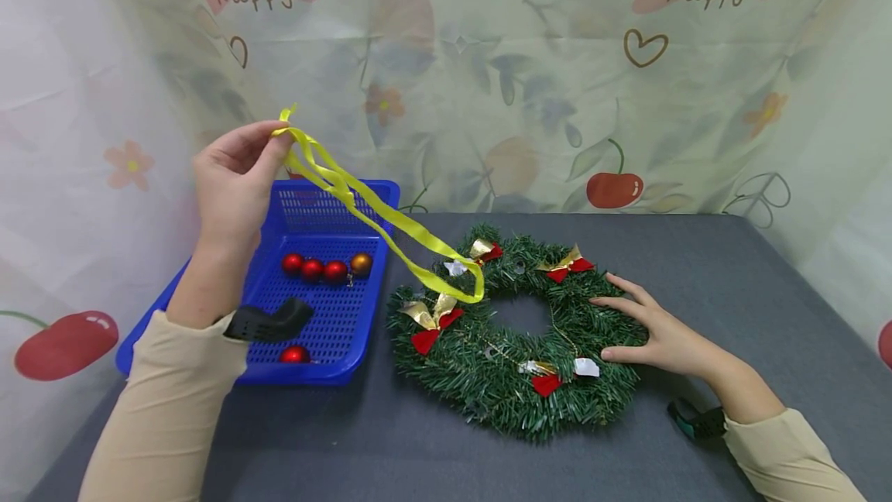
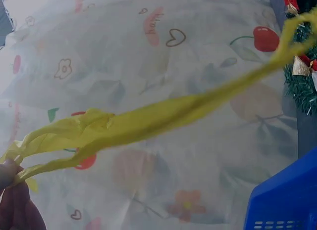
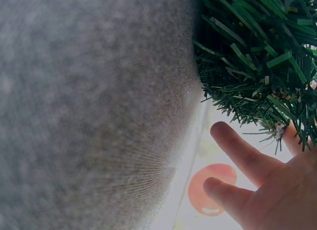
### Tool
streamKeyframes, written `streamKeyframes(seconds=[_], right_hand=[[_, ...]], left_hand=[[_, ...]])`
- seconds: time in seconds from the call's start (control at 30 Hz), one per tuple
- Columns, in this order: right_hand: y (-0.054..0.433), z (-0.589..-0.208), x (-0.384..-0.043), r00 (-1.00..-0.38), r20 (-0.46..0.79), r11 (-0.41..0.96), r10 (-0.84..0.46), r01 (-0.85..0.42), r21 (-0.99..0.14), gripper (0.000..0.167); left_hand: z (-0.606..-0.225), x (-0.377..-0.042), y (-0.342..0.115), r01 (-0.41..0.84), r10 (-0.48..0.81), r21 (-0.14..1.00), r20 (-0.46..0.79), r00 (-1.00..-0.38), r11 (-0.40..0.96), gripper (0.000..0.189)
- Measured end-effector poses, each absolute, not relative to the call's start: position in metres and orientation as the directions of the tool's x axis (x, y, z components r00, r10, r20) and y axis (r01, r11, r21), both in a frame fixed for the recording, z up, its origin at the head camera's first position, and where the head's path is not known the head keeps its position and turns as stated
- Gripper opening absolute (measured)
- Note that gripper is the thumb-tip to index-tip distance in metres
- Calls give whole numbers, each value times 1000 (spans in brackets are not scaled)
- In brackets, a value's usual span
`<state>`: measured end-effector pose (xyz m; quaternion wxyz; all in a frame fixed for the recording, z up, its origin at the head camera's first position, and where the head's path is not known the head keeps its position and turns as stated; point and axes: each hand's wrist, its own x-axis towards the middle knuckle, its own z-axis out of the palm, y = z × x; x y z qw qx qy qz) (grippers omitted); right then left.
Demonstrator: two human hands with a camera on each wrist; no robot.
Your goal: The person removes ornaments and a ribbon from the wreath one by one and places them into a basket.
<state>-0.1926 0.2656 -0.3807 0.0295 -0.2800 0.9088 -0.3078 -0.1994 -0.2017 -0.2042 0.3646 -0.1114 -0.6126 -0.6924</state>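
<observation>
Up above the basket, my left hand (image 1: 237, 177) pinches one end of a long yellow ribbon (image 1: 344, 192) between thumb and fingers. The ribbon slants down in a loop, its low end over the green wreath (image 1: 516, 409). In the left wrist view the ribbon (image 2: 158, 121) stretches from the fingertips toward the wreath. Several red and gold bows, such as one red bow (image 1: 547, 384), dot the wreath, which lies flat on the table. My right hand (image 1: 662, 335) rests at the wreath's right edge with fingers spread; in the right wrist view its fingers (image 3: 247, 156) are extended beside the greenery.
A blue plastic basket (image 1: 358, 331) stands left of the wreath, holding several red baubles (image 1: 312, 269) and a gold bauble (image 1: 361, 264). The grey table (image 1: 334, 448) ends at a printed cloth backdrop (image 1: 474, 99).
</observation>
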Motion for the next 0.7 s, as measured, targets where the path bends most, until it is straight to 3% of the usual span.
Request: streamKeyframes(seconds=[0.43, 0.7], right_hand=[[265, -380, -191, -838, 134, 650, -530, -502, -571, 62], [265, -379, -191, -839, 131, 652, -528, -499, -571, 63]], left_hand=[[-194, -198, -215, 675, -494, 735, 564, -662, -65, 8], [-177, -195, -231, 733, -606, 665, 528, -595, -141, 21]])
